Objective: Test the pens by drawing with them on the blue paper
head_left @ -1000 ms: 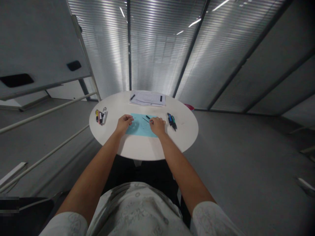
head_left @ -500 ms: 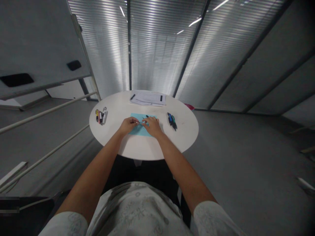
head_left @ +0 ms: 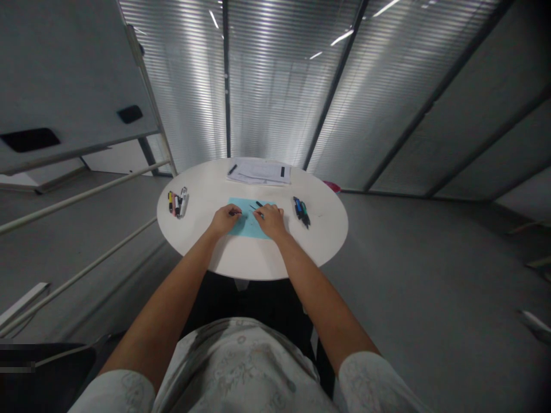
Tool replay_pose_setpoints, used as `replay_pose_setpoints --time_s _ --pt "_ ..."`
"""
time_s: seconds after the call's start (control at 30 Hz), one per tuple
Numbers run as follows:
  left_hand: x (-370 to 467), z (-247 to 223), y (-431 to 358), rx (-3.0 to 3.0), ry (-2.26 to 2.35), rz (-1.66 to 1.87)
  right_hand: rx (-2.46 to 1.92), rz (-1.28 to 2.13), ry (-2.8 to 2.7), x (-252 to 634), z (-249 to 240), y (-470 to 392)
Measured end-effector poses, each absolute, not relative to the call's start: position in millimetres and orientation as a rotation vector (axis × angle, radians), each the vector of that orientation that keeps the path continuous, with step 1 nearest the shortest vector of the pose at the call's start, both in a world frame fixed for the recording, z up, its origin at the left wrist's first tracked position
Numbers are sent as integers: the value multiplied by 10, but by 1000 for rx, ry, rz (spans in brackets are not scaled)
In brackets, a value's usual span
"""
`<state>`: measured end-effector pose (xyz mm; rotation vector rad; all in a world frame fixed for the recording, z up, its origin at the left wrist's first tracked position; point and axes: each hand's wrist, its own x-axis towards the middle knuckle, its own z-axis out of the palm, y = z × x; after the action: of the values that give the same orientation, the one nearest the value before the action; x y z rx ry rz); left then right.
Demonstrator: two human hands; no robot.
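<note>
A light blue sheet (head_left: 248, 230) lies near the middle of the table, below both hands. Over its left edge, my left hand (head_left: 224, 221) is closed in a pinch on a small dark, thin piece (head_left: 235, 213) that looks like part of a pen. My right hand (head_left: 272, 222) rests over the right side of the sheet, fingers bent and closed; a small dark bit shows at its fingertips, too small to name. Just beyond these fingers lie a short black piece (head_left: 259, 203) and a thin dark stick (head_left: 252, 207), both on the sheet.
The white oval table (head_left: 241, 261) carries several markers (head_left: 177, 203) at left and several blue, green and black pens (head_left: 301, 211) at right. Papers (head_left: 258, 173) lie at the far edge. A whiteboard on a metal frame (head_left: 86, 194) stands left; glass partitions with blinds (head_left: 275, 86) rise behind.
My hands have drawn slightly apart, the left going left and the right going right. More of the blue sheet shows between them.
</note>
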<state>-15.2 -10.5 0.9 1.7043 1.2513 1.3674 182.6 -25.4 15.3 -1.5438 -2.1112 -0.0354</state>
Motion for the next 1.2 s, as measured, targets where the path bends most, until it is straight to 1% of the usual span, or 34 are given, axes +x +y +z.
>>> replay_pose_setpoints --time_s 0.17,0.3,0.5,0.57,0.63,0.73,0.8,0.9,0.97,1.2 --pt "-140 0 -75 1894 1291 1286 -1611 -62 -2126 1831 139 -253" --pt "-135 0 -77 1946 1353 1311 -1643 -68 -2125 1830 112 -249" --pt "-173 4 -83 2039 1442 1044 -1641 -17 -2106 1835 102 -220" --pt "-189 -13 -74 1943 1439 1104 -1631 25 -1998 1875 116 -190" --pt "-202 -33 -61 1771 1404 1262 -1653 67 -1829 1947 127 -140" --pt "-230 -37 -39 1378 1271 1530 -1686 130 -1579 2085 109 -29" --pt "-262 -12 -28 1057 1115 1623 -1660 211 -1463 2162 75 49" --pt "-330 46 -23 657 899 1637 -1636 371 -1281 2223 15 132" --pt "-370 79 -26 514 828 1618 -1623 418 -1221 2232 -20 154" --pt "-394 124 -49 382 803 1595 -1654 328 -1300 2199 -56 132"
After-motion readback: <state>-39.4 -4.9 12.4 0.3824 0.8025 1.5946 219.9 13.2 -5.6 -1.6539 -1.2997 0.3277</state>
